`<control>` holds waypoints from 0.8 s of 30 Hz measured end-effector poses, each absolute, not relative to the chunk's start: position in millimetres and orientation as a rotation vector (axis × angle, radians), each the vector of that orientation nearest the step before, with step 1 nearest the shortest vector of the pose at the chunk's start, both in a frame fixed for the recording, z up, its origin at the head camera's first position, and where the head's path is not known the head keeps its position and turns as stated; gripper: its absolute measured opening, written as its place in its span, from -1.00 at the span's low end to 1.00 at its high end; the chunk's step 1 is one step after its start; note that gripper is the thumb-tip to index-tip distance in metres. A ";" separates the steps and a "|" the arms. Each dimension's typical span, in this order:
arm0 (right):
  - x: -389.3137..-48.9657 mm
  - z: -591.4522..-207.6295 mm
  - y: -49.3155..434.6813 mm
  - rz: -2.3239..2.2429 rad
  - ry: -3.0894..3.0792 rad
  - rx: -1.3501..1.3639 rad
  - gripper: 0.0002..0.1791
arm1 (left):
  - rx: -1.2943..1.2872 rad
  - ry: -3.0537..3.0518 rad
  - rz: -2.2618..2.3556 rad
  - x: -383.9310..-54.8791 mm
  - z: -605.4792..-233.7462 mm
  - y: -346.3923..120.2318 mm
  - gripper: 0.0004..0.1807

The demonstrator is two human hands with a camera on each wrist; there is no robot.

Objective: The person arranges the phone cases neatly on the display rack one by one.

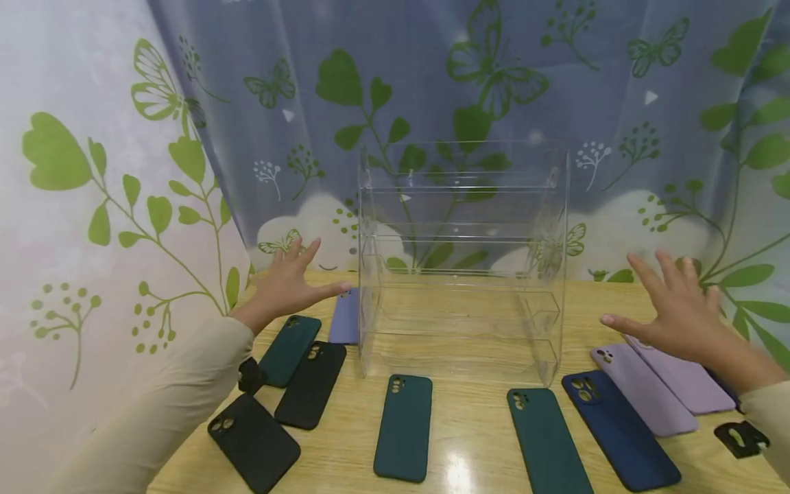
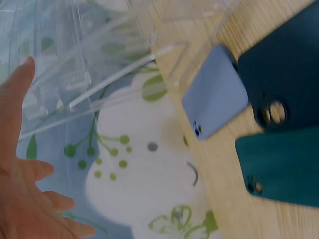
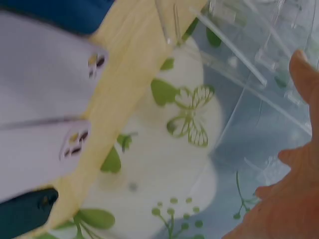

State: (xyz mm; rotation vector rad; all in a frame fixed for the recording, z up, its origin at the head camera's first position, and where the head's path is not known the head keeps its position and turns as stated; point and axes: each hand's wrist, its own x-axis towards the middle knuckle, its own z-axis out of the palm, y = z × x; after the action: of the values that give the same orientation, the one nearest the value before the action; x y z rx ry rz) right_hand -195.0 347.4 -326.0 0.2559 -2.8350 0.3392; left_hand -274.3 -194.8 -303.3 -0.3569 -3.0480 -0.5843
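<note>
Table (image 1: 469, 425) edge, head view: bordered at 12 o'clock by patterned cloth (image 1: 296, 41).
Clear stand (image 1: 457, 240), head view: flanked by the left hand (image 1: 286, 285) at 9 o'clock, closely, and by the right hand (image 1: 681, 315) at 3, with a wider gap left; both are spread wide.
Phone cases, head view: a lavender-blue case (image 1: 343, 322) is set at the left hand's 4 o'clock, a lilac case (image 1: 644, 391) at the right's 7.
Left wrist view: table edge angled from 11 to 5 o'clock; stand seen at the hand's 1, contact cannot be told.
Right wrist view: edge angled from 1 to 7; stand seen at the hand's 12.
</note>
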 end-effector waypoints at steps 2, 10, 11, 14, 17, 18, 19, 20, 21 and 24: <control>-191.0 -328.8 342.6 0.390 -2.834 0.261 0.19 | -0.387 -3.029 -0.693 -276.5 -305.9 -189.4 0.15; -169.0 -331.5 313.4 0.628 -2.842 0.285 0.18 | -0.375 -2.939 -1.100 -278.6 -316.9 -169.2 0.07; -165.3 -331.3 308.8 0.649 -2.855 0.285 0.18 | -0.367 -2.930 -1.131 -278.7 -318.0 -167.1 0.06; -154.8 -331.4 294.4 0.704 -2.888 0.279 0.17 | -0.345 -2.915 -1.199 -278.8 -320.4 -161.4 0.04; -145.3 -333.6 278.4 0.742 -2.906 0.276 0.16 | -0.333 -2.906 -1.256 -277.0 -321.8 -155.8 0.01; -142.2 -334.7 272.9 0.755 -2.908 0.277 0.16 | -0.339 -2.906 -1.268 -276.4 -322.9 -154.3 0.00; -139.2 -336.3 267.0 0.768 -2.910 0.281 0.16 | -0.340 -2.906 -1.282 -275.7 -323.9 -152.9 -0.01; -136.4 -338.2 260.8 0.779 -2.914 0.286 0.15 | -0.343 -2.907 -1.293 -274.9 -325.4 -151.6 -0.02; -133.9 -340.3 254.7 0.788 -2.918 0.295 0.14 | -0.340 -2.905 -1.312 -274.4 -327.1 -150.5 -0.02; -129.0 -348.1 236.2 0.846 -2.932 0.334 0.10 | -0.332 -2.897 -1.376 -273.2 -332.9 -147.8 -0.02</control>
State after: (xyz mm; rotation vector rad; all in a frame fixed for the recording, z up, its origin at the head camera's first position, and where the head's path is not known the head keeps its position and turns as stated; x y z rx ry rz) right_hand -129.0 236.2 -348.1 0.3341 -2.9324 0.8462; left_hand -273.2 -147.8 -332.9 -0.3322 -2.8970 -1.3765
